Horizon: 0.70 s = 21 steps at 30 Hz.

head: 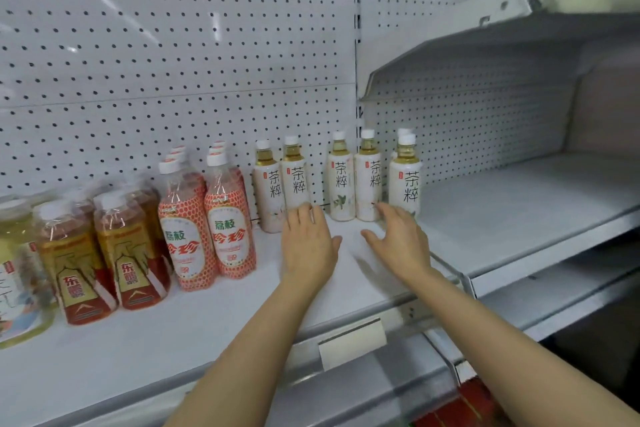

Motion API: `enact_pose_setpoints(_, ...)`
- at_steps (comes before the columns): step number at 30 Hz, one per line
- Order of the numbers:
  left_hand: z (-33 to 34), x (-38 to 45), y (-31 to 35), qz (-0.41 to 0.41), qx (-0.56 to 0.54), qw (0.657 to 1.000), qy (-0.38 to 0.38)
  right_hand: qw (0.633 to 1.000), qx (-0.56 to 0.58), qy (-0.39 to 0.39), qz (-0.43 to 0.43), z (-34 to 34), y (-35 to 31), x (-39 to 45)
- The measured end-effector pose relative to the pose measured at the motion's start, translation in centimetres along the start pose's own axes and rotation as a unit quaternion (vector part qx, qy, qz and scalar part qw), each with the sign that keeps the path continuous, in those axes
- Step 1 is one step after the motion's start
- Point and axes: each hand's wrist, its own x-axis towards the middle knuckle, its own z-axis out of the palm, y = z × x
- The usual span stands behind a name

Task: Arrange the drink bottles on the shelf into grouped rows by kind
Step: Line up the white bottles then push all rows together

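Observation:
Drink bottles stand on a white shelf [194, 333]. Several white-labelled tea bottles line the back: a pair [294, 180] left of the shelf post, another pair [367, 180] and a further one [405, 180] to the right. Left of them stand red-patterned lychee bottles [228, 218] in two rows, then amber bottles with red and gold labels [128, 253], then a pale yellow bottle [17, 274] at the left edge. My left hand [308, 243] reaches flat toward the base of the left tea pair. My right hand [401, 239] stretches toward the base of the right tea bottles. Both hold nothing.
A pegboard wall [173, 62] backs the shelf. An adjoining shelf [519, 218] lies to the right, with another shelf [485, 45] overhead there. A blank price tag holder [351, 343] hangs on the front rail. Something red [474, 406] shows on the level below.

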Motion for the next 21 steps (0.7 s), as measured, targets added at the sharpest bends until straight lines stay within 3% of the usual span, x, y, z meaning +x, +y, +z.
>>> enact_pose_setpoints(9,3.1,8.4,5.0,-0.066,-0.052,0.996,-0.033,0.99,0.08,0.095,0.061,-2.2,6.5,4.0)
enact_pose_setpoints(15,3.1,12.2,5.1,-0.132,-0.123,0.983,-0.041,0.982,0.16,0.054,0.088,-0.4,7.5,6.5)
enact_pose_setpoints(21,4.1,15.3,4.9,-0.218,-0.266,0.937,-0.06,0.965,0.229,0.016,0.128,0.4,8.1,7.8)
